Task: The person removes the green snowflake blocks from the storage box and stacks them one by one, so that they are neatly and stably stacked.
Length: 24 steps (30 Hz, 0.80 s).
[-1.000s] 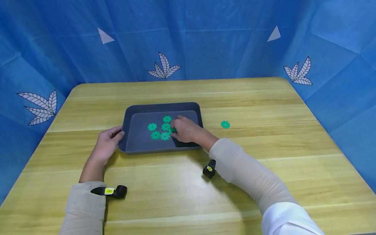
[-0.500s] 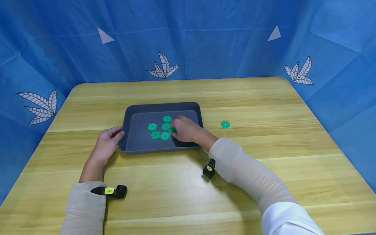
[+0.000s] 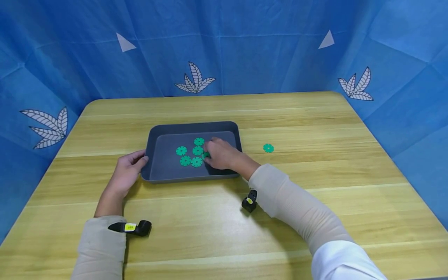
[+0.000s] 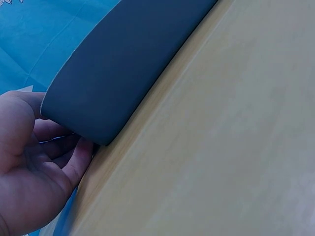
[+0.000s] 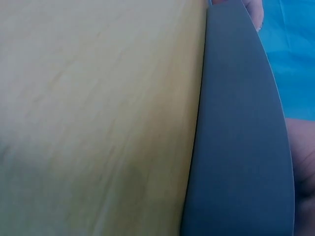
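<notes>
A dark grey rectangular tray point(image 3: 164, 142) stands on the wooden table. My left hand point(image 3: 126, 171) grips its left wall, thumb at the rim; the left wrist view shows the curled fingers point(image 4: 78, 160) against the outside of that wall. My right hand point(image 3: 224, 154) reaches over the right end into the tray, fingers curled down. Thumb and index finger pinch a green notched plastic disc point(image 3: 205, 155), partly hidden by the hand. Several matching discs point(image 3: 181, 151) lie flat to its left. In the right wrist view the tray wall point(image 5: 236, 147) covers most of my right hand point(image 5: 302, 157).
One more green disc point(image 3: 268, 148) lies on the table point(image 3: 315, 155) right of the tray. A blue curtain point(image 3: 245, 58) with printed leaves hangs behind and along the sides. Wrist cameras are strapped to both sleeves.
</notes>
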### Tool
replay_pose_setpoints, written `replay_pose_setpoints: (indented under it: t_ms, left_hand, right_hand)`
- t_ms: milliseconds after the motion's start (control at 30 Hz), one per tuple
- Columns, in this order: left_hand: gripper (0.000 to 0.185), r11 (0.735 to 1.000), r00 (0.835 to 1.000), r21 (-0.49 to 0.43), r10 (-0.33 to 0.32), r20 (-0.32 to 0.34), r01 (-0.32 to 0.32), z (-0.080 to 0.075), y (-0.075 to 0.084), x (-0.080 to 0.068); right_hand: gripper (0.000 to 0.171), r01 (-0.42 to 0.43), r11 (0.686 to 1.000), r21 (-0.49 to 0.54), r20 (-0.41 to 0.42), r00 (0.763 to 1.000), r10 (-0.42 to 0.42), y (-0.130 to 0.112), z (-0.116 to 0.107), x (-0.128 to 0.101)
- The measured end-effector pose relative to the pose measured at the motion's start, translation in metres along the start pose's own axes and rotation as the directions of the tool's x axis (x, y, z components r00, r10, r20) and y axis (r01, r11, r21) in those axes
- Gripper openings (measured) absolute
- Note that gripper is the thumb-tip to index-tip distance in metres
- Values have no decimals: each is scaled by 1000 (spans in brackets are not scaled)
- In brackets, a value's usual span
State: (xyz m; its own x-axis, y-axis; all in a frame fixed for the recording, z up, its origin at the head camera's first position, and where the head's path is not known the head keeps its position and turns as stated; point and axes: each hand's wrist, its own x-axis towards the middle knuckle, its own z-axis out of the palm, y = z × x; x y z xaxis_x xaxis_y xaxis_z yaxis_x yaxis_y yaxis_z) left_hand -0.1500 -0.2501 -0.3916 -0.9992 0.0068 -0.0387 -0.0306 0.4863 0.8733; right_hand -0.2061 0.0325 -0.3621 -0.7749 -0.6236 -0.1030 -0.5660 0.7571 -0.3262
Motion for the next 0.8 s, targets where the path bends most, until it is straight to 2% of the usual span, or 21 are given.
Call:
replay_pose_setpoints:
  t_ms: [433,600,800]
  left_hand:
    - [47,1000,1000,-2,3,5,-3,-1,2,-1]
    - [46,1000,1000,-6,9,0,-9,0,2,-1]
    - [47,1000,1000,-10,3,2,-3,0,3,-2]
  right_hand:
    - [15,-19,999,-34,1,1000,19,2,-4,-2]
    - [18,-32,999,-32,4,999,32,3,-7,-4]
    - [13,-49,997,-55,4,999,50,5,-10,-6]
